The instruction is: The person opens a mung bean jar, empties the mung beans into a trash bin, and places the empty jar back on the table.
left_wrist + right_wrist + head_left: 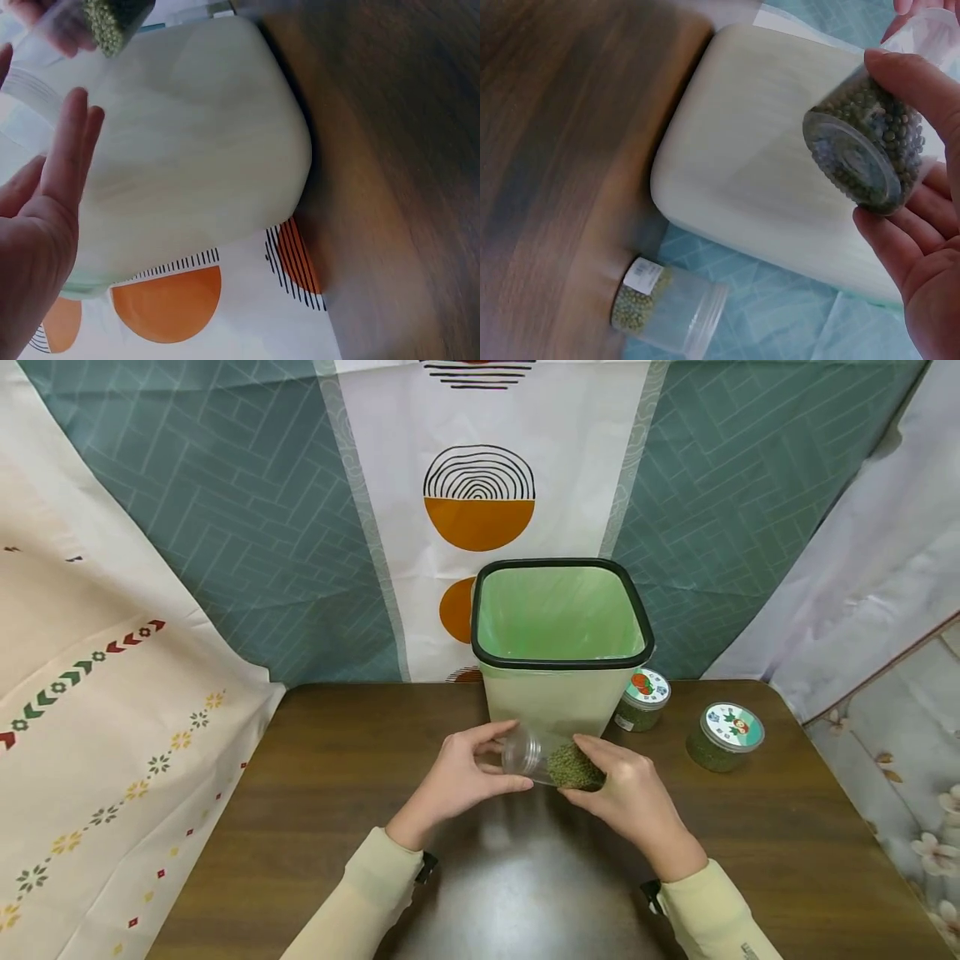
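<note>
A clear plastic jar [558, 760] with small green beans, apparently mung beans, lies tilted on its side in front of the pale green bin [540, 702]. My right hand [622, 785] grips its bean-filled base between thumb and fingers; the right wrist view shows the jar's round bottom [851, 161]. At the ribbed mouth end, my left hand [465, 768] holds the jar with thumb and fingers on opposite sides. Several left fingers [67, 150] look straight in the left wrist view, where the thumb's contact is hidden.
Behind the right hand, a lidded jar [643, 700] of green beans stands against the bin. Another lidded jar [724, 737] stands farther right on the brown wooden table [337, 827]. The bin has a black rim [562, 665]. A patterned cloth [225, 510] hangs behind.
</note>
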{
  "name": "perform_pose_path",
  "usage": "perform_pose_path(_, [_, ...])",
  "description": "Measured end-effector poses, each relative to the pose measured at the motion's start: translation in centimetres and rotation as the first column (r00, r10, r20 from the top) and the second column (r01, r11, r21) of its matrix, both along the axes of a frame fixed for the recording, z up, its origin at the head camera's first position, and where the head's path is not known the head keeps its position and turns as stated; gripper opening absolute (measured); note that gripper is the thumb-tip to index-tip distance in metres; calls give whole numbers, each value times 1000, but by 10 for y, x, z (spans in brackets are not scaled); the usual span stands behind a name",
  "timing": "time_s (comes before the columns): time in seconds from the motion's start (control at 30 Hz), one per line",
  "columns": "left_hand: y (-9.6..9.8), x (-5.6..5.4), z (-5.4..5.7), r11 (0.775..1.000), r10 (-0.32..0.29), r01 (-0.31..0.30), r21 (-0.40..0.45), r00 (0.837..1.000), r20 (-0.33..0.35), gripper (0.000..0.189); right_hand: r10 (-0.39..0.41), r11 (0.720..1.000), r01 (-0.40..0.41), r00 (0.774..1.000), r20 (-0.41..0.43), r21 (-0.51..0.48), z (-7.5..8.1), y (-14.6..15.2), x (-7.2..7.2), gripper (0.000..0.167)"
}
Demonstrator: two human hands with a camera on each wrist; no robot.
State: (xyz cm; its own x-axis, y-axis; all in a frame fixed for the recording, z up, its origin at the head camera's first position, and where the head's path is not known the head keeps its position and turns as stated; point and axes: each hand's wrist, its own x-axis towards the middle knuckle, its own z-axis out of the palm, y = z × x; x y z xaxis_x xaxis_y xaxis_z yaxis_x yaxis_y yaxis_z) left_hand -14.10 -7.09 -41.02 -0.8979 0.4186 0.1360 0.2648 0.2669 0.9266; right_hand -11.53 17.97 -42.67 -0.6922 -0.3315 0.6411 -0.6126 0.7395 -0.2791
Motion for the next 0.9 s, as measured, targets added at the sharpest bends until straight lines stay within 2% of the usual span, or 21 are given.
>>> perform_pose_path(0.07, [0, 1, -1, 1000, 15, -16, -13, 999, -37, 75, 11, 1000, -11, 1000, 13, -3, 0, 0, 0, 68])
perform_pose_path(0.13, [0, 3, -2, 997, 40, -47, -66, 994, -99, 73, 14, 1000, -14, 999, 29, -2, 0, -1, 0, 67])
perform_pose_path(0.3, [3, 10, -3, 975, 66, -119, -188, 963, -263, 70, 2, 1000, -2, 998, 65, -2, 0, 0, 2, 67])
perform_pose_path(0.4, [5, 12, -2, 972, 83, -144, -188, 951, -298, 68, 8, 1000, -8, 999, 48, -5, -1, 1, 4, 67])
perform_pose_path(0.57, [11, 13, -2, 971, 139, -189, -144, 944, -298, 63, 11, 1000, -12, 999, -48, -15, -5, 1, 6, 67])
perform_pose_path(0.7, [18, 15, -2, 963, 226, -252, -92, 947, -230, 63, -21, 1000, 21, 993, -117, -3, -7, -1, 6, 68])
perform_pose_path(0.8, [22, 17, -2, 947, 301, -314, -66, 940, -160, 64, -26, 1000, 27, 994, -106, 6, -6, -2, 4, 67])
perform_pose_path(0.9, [23, 17, -1, 946, 314, -322, -49, 942, -122, 64, -12, 1000, 12, 998, -58, -1, -4, -1, 0, 66])
